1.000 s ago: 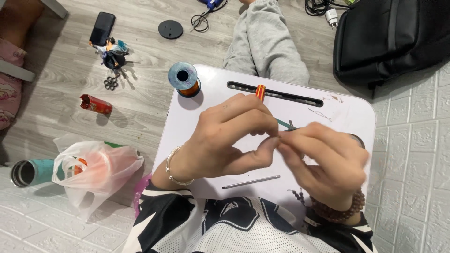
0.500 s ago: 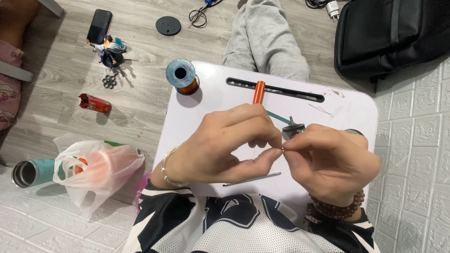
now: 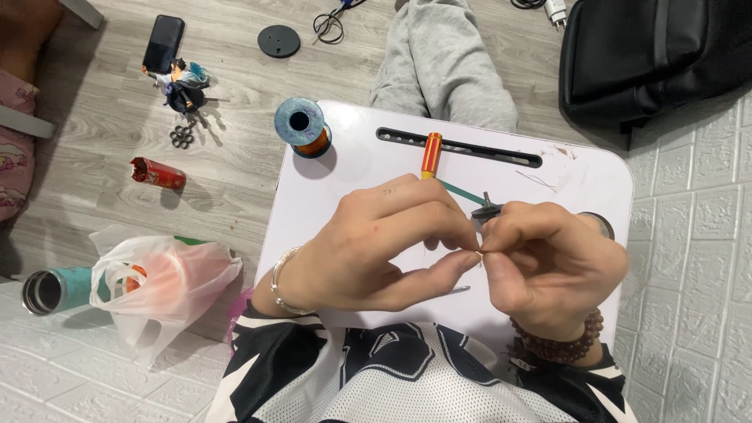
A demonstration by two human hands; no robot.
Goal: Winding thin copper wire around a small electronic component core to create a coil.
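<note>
Both hands meet above the white surface [image 3: 352, 168], the left hand [image 3: 376, 243] and right hand [image 3: 548, 262] closing their fingers on a tiny piece [image 3: 479, 251] pinched between the fingertips. It looks light, thin and easily dropped, so a fingertip pinch suits it. A screwdriver [image 3: 431, 154] and a wire spool [image 3: 300, 125] lie beyond.

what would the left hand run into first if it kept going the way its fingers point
The left hand points rightward, fingertips already meeting the right hand at a tiny pinched piece, so it would likely press into that hand's fingers first.
</note>
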